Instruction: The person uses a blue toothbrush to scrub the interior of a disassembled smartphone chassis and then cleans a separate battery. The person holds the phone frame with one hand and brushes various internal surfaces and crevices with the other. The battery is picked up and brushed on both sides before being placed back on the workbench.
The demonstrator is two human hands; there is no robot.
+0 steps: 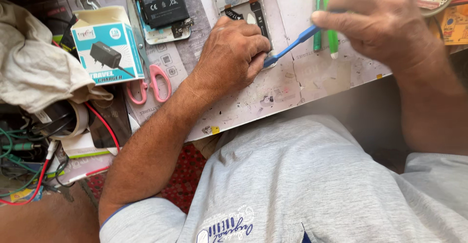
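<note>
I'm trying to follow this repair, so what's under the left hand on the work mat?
The left hand presses on the lower end of an opened phone, where the blue brush in the right hand meets it. The hand covers the parts beneath.
</note>
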